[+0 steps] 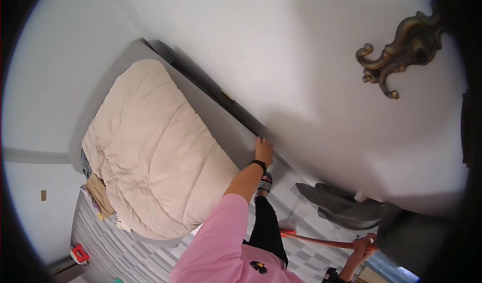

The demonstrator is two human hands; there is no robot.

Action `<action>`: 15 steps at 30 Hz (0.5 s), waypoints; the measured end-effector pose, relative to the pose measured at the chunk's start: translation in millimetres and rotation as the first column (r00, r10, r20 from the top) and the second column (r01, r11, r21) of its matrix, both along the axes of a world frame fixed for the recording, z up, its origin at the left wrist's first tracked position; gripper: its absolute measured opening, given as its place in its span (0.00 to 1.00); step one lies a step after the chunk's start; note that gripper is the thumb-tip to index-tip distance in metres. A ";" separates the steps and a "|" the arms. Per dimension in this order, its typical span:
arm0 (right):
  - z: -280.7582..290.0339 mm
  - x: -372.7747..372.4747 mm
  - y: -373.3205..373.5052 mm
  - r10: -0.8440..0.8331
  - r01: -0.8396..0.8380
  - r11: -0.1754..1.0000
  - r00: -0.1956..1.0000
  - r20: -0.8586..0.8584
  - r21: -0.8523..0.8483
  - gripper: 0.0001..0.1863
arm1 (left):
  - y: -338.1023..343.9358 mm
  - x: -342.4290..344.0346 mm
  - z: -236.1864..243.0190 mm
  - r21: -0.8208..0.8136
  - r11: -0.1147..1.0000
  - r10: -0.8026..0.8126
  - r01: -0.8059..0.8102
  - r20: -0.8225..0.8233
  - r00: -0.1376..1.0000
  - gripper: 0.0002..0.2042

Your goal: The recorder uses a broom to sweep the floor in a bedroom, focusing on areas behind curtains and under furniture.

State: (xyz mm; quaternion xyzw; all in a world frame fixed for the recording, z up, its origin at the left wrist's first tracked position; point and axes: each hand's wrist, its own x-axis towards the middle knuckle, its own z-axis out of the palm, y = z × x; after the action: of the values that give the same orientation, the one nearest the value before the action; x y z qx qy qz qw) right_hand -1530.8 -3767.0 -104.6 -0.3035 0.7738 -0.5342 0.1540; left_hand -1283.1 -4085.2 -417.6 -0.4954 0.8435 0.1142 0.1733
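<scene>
My left hand (263, 149) reaches across the middle of the view, its fingers bent over the edge of a grey mattress or bed base (221, 122) beside the wall. A puffy beige quilt (145, 137) lies on that bed, left of my hand. At the lower right, my right hand (364, 245) is closed round an orange-red stick (321, 241), which runs left to a red head (288, 233) on the floor.
A brass wall hook (411, 52) juts out at upper right. Dark grey cloth items (341, 207) are at the right. Folded fabrics (98, 195) lie at the bed's left side. A red object (80, 254) sits at the lower left. Grey patterned floor (296, 202) runs below.
</scene>
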 end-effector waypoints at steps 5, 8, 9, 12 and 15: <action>-19.4 19.3 -5.6 0.022 -0.024 0.999 0.998 -0.050 -0.044 0.06 | 8.1 6.1 -18.8 -0.102 0.995 -0.014 0.004 -0.101 0.995 0.21; -34.5 24.9 1.9 -0.081 0.080 0.994 0.997 -0.015 -0.079 0.07 | 10.1 4.7 -15.4 -0.065 0.998 -0.008 0.002 -0.100 0.995 0.20; -41.6 21.1 6.3 -0.080 0.079 0.994 0.997 -0.006 -0.080 0.07 | 9.0 5.3 -17.1 -0.074 0.997 0.000 -0.011 -0.142 0.990 0.20; -52.7 26.6 6.6 -0.119 0.105 0.988 0.984 -0.132 -0.109 0.08 | 9.4 10.3 -21.4 -0.087 0.996 0.006 -0.024 -0.210 0.978 0.20; -59.6 24.9 7.2 -0.094 0.083 0.993 0.987 -0.129 -0.088 0.08 | 11.3 12.8 -27.3 -0.107 0.994 0.004 -0.034 -0.273 0.962 0.20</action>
State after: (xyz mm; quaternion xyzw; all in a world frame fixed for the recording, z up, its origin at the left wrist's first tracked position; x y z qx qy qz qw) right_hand -1505.9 -3759.7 -164.2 -0.3100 0.7723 -0.5505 0.0656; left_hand -1270.3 -4073.9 -445.0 -0.4919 0.8595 0.1360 0.0268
